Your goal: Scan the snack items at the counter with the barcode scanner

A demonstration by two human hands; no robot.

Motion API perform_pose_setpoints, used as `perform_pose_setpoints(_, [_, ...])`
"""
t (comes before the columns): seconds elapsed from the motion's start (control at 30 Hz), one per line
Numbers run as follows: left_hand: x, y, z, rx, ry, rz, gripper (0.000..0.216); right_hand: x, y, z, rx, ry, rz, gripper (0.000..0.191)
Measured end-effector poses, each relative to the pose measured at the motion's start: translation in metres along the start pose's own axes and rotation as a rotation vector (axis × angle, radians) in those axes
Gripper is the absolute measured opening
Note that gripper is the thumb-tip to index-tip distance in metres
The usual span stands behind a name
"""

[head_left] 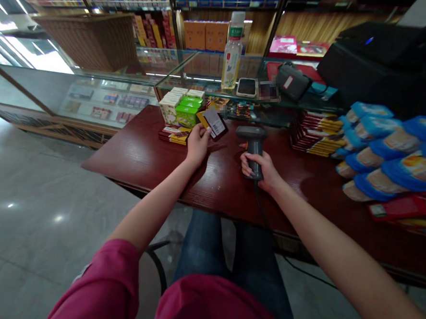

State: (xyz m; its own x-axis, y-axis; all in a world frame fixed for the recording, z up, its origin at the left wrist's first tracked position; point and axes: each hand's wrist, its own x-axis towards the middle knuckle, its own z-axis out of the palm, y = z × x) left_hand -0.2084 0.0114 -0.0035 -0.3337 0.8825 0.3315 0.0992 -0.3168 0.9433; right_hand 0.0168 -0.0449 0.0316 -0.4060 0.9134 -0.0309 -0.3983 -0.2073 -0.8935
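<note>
My left hand [197,143] holds a small dark packet [216,124] with a white barcode label, tilted up above the dark red wooden table [144,156]. My right hand [262,168] is wrapped round the handle of a grey barcode scanner [252,138], whose head sits just right of the packet. The scanner's cable runs down off the table's front edge. Right behind my left hand lies a flat stack of dark and yellow packets [173,134].
Green and white boxes [183,108] stand behind that stack. Another packet stack [314,136] and blue snack bags [386,156] lie at right. A glass counter [207,73] carries a bottle [232,52], a phone [246,87] and a black pouch [293,81].
</note>
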Motion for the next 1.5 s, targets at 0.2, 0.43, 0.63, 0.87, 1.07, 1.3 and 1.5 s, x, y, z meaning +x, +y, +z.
perform_pose_setpoints(0.2, [0.023,-0.019,0.086,-0.241,-0.049,-0.232,0.013,-0.011,-0.019,-0.042,-0.036,0.118,-0.063,0.040])
perform_pose_setpoints(0.43, [0.021,-0.027,0.093,-0.218,-0.171,-0.207,0.012,-0.005,-0.022,-0.045,0.045,0.109,-0.024,0.042])
perform_pose_setpoints(0.63, [0.016,-0.031,0.091,-0.159,-0.231,-0.116,0.010,-0.008,-0.020,-0.037,0.062,0.099,-0.021,0.041])
perform_pose_setpoints(0.87, [0.016,-0.037,0.089,0.009,-0.168,-0.043,0.009,-0.009,-0.019,-0.038,0.076,0.091,-0.032,0.035])
perform_pose_setpoints(1.07, [0.017,-0.030,0.090,-0.050,-0.204,-0.003,0.009,-0.012,-0.022,-0.045,0.091,0.089,-0.061,0.040])
perform_pose_setpoints(1.3, [0.000,0.007,0.094,0.280,-0.199,0.354,0.027,-0.043,-0.032,-0.075,0.089,0.349,-0.175,0.048])
perform_pose_setpoints(1.5, [-0.009,0.053,0.161,0.677,-0.382,0.679,0.037,-0.109,-0.047,-0.110,0.042,0.518,-0.129,0.056])
